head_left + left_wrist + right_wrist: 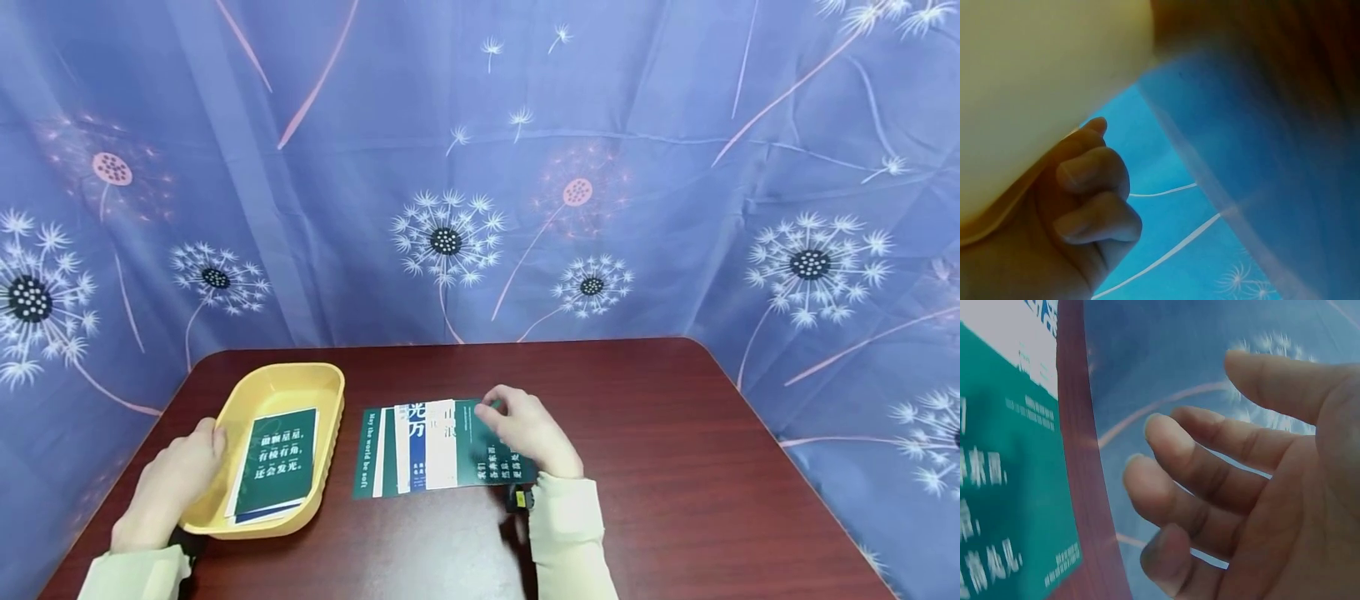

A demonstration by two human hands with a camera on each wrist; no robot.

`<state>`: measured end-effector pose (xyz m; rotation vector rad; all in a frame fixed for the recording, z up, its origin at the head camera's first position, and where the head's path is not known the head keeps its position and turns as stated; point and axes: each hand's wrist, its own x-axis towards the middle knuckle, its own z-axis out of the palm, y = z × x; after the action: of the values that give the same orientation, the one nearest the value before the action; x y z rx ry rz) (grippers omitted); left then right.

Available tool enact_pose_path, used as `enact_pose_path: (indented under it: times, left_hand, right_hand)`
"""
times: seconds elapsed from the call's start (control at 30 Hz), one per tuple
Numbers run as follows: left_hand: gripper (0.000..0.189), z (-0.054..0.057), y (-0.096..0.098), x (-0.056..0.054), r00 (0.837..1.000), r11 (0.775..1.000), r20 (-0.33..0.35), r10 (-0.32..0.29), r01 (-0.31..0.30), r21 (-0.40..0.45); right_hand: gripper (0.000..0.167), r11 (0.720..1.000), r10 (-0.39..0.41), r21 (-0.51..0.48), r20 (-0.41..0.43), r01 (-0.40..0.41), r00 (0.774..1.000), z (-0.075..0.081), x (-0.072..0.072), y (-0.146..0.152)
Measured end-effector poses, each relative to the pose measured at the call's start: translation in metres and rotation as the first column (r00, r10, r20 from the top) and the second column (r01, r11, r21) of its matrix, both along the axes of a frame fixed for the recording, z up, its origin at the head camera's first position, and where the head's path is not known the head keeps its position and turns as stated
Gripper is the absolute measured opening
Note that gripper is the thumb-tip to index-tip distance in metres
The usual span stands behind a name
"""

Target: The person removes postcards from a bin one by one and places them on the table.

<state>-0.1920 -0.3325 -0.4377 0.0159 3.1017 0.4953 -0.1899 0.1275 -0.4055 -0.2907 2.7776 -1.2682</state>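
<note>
A yellow plastic tray (339, 417) stands on the left side of the table, with a few printed cards (276, 458) stacked inside, a green one on top. My left hand (168, 483) grips its left rim, thumb over the edge; the left wrist view shows curled fingers (1100, 215) against the tray's outer side. Near the table's middle lies an overlapping row of green, white and blue cards (441, 454). Over the rightmost green card (487, 454) hovers my right hand (528, 425). Its fingers are loosely bent and hold nothing in the right wrist view, with that card beside them.
The dark red-brown table (660, 467) extends to the right of the cards. Behind it hangs a blue curtain (510, 167) with a dandelion print. A small black device (519, 498) with a yellow mark sits below my right wrist.
</note>
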Motion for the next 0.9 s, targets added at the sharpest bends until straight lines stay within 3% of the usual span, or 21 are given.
enact_pose_path:
  times: [0.33, 0.7, 0.83, 0.9]
  left_hand:
    - [0.035, -0.001, -0.001, 0.000, 1.000, 1.000, 0.000, -0.002, 0.002, 0.001]
    - [0.034, -0.009, 0.001, 0.004, 0.999, 1.000, -0.032, 0.000, 0.000, 0.012]
    - [0.034, -0.007, 0.000, 0.003, 0.999, 1.000, -0.049, -0.008, 0.008, 0.008]
    - [0.034, -0.006, -0.001, 0.003, 0.999, 1.000, -0.052, -0.009, 0.009, 0.007]
  right_hand:
    - [0.019, 0.984, 0.166, 0.082, -0.054, -0.161, 0.985, 0.000, 0.003, -0.044]
    - [0.024, 0.950, 0.254, 0.224, -0.145, -0.218, 0.956, 0.002, 0.017, -0.092]
    - [0.028, 0.943, 0.259, 0.265, -0.197, -0.203, 0.945, 0.003, 0.027, -0.124]
    - [0.030, 0.933, 0.279, 0.296, -0.244, -0.203, 0.929, 0.002, 0.032, -0.144]
